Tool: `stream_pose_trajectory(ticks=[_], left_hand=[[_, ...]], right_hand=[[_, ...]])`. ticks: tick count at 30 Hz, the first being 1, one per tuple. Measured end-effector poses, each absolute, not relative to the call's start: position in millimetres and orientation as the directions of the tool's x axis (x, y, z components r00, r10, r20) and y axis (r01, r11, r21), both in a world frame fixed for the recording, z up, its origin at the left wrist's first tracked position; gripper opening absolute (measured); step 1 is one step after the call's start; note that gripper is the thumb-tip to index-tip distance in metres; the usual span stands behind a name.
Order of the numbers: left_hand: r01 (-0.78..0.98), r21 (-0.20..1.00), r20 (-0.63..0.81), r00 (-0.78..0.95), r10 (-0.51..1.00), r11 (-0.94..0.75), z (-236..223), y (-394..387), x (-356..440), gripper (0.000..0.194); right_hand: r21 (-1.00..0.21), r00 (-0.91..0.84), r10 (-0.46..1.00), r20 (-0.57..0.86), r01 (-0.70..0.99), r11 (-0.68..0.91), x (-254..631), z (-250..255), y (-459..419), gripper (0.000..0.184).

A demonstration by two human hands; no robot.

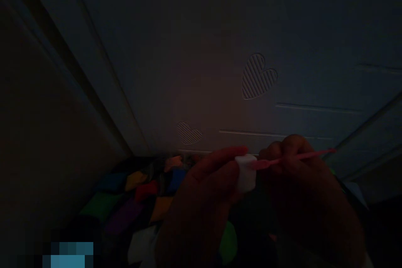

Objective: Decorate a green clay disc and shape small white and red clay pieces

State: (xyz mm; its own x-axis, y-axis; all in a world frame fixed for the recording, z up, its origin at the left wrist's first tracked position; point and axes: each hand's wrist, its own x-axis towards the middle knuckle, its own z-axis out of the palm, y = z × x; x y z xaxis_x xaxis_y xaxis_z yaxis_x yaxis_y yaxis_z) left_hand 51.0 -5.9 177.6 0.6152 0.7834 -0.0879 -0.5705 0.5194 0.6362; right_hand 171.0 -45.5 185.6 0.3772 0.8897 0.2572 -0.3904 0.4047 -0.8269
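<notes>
The picture is very dark. Between the fingers of my left hand (213, 180) is a small white block (246, 173), rounded at its edges and perhaps soft clay. My right hand (295, 163) pinches a thin pink modelling tool (315, 154), its narrow end pointing up to the right. The tool's wider, flat tip touches the white block's upper right side or lies just in front of it; I cannot tell whether it has sunk in. Both palms are hidden in shadow.
Several coloured packets or pieces lie below left, among them a green one (102, 205), a red one (146, 190) and a purple one (124, 216). A round green thing (228, 240) is under my left wrist. Behind stands a pale panel (201, 71) with embossed hearts.
</notes>
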Motion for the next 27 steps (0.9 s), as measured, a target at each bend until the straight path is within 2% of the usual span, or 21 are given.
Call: stream_pose_trajectory(ticks=[8, 17, 27], left_hand=[[-0.54, 0.677, -0.126, 0.585, 0.801, 0.501, 176.3, -5.7, 52.3, 0.011], [-0.54, 0.692, -0.115, 0.573, 0.811, 0.479, 177.1, -5.2, 51.6, 0.009], [-0.556, 0.708, -0.042, 0.582, 0.812, 0.435, 172.1, -4.5, 52.6, 0.013]], right_hand=[[-0.843, 0.431, 0.867, 0.252, -0.342, 0.415, 170.1, 185.1, -46.3, 0.016], [-0.825, 0.384, 0.889, 0.247, -0.398, 0.402, 168.2, 186.6, -47.2, 0.016], [-0.821, 0.393, 0.874, 0.286, -0.37, 0.435, 167.4, 185.2, -47.7, 0.015]])
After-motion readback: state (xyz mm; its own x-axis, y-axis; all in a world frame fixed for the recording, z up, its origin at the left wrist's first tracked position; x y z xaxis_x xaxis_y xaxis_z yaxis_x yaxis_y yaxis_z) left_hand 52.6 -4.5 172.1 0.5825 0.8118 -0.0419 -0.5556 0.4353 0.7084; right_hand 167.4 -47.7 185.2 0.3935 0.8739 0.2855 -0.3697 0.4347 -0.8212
